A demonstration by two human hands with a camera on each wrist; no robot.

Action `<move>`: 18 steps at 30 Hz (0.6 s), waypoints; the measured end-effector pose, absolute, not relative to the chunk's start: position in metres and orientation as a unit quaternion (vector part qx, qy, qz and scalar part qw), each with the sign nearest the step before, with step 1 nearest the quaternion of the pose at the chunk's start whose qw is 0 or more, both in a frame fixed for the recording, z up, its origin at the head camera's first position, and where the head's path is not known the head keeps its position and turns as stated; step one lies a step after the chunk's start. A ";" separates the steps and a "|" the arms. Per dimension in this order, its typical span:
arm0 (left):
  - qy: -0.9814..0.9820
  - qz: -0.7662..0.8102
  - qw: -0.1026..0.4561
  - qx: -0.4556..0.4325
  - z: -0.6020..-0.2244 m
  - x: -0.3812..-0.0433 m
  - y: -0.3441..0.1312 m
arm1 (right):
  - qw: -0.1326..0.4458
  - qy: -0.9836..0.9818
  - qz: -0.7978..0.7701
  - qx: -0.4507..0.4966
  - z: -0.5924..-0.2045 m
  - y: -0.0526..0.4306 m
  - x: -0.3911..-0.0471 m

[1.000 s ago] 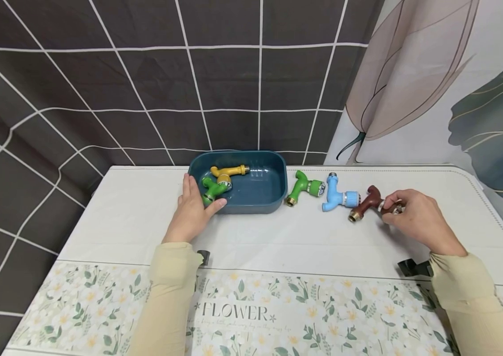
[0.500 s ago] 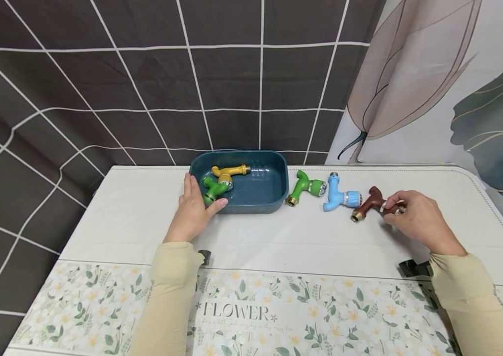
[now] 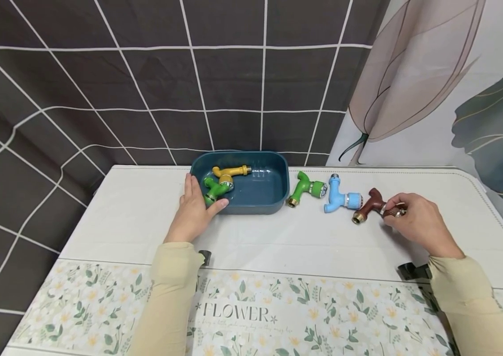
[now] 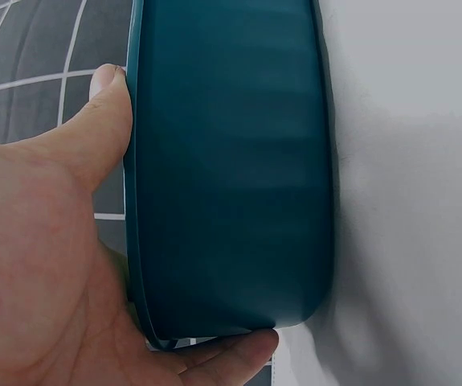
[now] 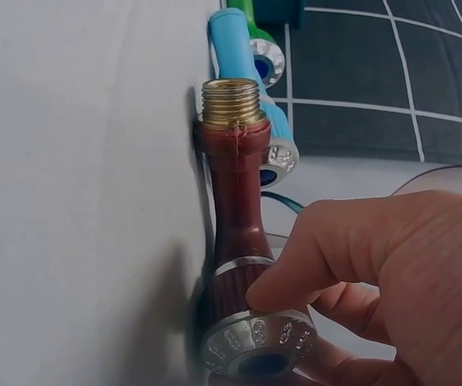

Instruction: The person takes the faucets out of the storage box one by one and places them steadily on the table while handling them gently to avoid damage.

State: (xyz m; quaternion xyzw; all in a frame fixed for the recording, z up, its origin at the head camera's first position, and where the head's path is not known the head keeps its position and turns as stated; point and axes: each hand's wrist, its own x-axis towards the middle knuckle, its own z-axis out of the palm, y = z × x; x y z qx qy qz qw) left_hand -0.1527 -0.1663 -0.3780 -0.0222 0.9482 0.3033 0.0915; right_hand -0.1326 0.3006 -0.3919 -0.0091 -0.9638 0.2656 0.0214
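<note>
A dark blue rectangular plastic basin (image 3: 258, 208) stands at the back of the table, with a yellow tap (image 3: 232, 171) and a green tap (image 3: 215, 189) lying in it. My left hand (image 3: 190, 213) rests against its left end, fingers along the side and thumb on the near rim. Far to the right, my right hand (image 3: 421, 221) pinches the handle of a dark red-brown tap (image 3: 370, 203) between thumb and fingers. In the right wrist view the brass thread of this tap (image 5: 231, 100) points away from the hand; it appears to lie on the table.
Between basin and right hand lie a second green tap (image 3: 304, 187) and a light blue tap (image 3: 335, 195) in a row. A white table cover (image 3: 278, 242) with a flower-print band lies underneath. A dark checked curtain (image 3: 229, 84) hangs right behind the table.
Both hands keep their places, the left at the basin and the right on the red-brown tap. The whole view has shifted only slightly.
</note>
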 end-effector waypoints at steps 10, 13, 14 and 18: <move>0.948 0.303 0.093 -0.026 -0.379 -0.153 -0.167 | 0.026 -0.964 0.266 -0.012 -0.393 0.300 -0.134; 0.948 0.305 0.092 -0.025 -0.379 -0.153 -0.167 | 0.028 -0.963 0.267 -0.010 -0.393 0.299 -0.134; 0.948 0.305 0.092 -0.025 -0.379 -0.153 -0.167 | 0.028 -0.963 0.267 -0.010 -0.394 0.300 -0.134; 0.948 0.303 0.091 -0.022 -0.380 -0.153 -0.167 | 0.031 -0.963 0.267 -0.007 -0.395 0.302 -0.134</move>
